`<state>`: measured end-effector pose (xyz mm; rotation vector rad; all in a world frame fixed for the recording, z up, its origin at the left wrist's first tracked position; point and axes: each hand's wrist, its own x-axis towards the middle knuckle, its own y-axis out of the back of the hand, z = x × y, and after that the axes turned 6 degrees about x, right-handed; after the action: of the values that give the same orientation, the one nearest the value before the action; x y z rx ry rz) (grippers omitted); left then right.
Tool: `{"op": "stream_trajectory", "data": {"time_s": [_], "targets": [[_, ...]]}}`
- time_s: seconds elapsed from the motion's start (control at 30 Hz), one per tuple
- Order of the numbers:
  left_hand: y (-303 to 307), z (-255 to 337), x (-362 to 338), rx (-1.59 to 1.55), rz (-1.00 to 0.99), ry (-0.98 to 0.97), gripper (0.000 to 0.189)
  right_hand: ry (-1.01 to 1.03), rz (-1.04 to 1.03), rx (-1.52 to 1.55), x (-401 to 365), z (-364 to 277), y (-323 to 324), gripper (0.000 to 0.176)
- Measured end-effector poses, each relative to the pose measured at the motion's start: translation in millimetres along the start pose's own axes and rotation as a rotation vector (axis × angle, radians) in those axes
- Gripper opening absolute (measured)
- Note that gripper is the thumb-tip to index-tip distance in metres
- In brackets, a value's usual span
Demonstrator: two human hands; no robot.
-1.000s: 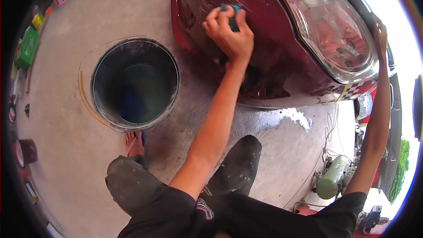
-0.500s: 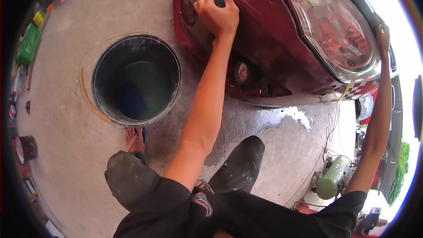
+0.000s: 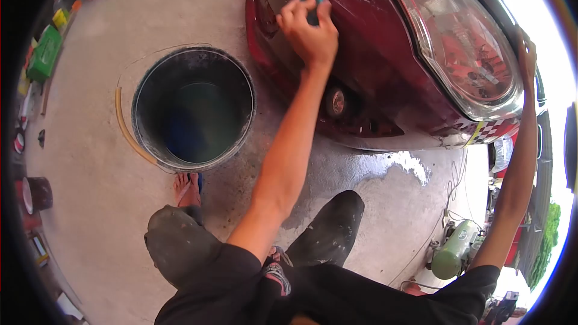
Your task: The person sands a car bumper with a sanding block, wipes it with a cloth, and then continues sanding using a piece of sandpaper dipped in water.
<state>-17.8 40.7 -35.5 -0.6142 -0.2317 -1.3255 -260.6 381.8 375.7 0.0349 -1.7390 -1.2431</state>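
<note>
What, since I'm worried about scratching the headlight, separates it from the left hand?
Red bodywork and a dark seam lie between the left hand and headlight in the head view.

a garage-like workshop, with a green compressor, car bumper and concrete floor

The bare left hand is held forward, fingers curled and thumb opposed, its bare forearm angled inward. The bare right arm is extended forward at the far right, slightly bent, topped by the bare right hand.
</note>
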Motion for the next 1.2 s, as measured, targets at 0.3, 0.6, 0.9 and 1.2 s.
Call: {"op": "stream_trajectory", "data": {"time_s": [0.3,0.6,0.9,1.2], "targets": [[-14.9,-8.6,28.8,0.008,-0.070,0.097,0.022,0.014,-0.022,0.025,6.5,10.3,2.1,0.068],[-1.1,-0.6,5.6,0.046,-0.018,-0.003,0.026,0.006,0.040,-0.013,3.3,-3.3,0.6,0.068],[43.1,58.0,-51.5,-0.124,-0.105,-0.016,0.023,0.043,0.019,0.059,-5.5,-12.4,-3.4,0.071],[26.1,24.3,-25.8,0.004,-0.064,-0.013,0.026,0.023,0.081,-0.014,-4.2,-6.1,-2.6,0.069]]}}
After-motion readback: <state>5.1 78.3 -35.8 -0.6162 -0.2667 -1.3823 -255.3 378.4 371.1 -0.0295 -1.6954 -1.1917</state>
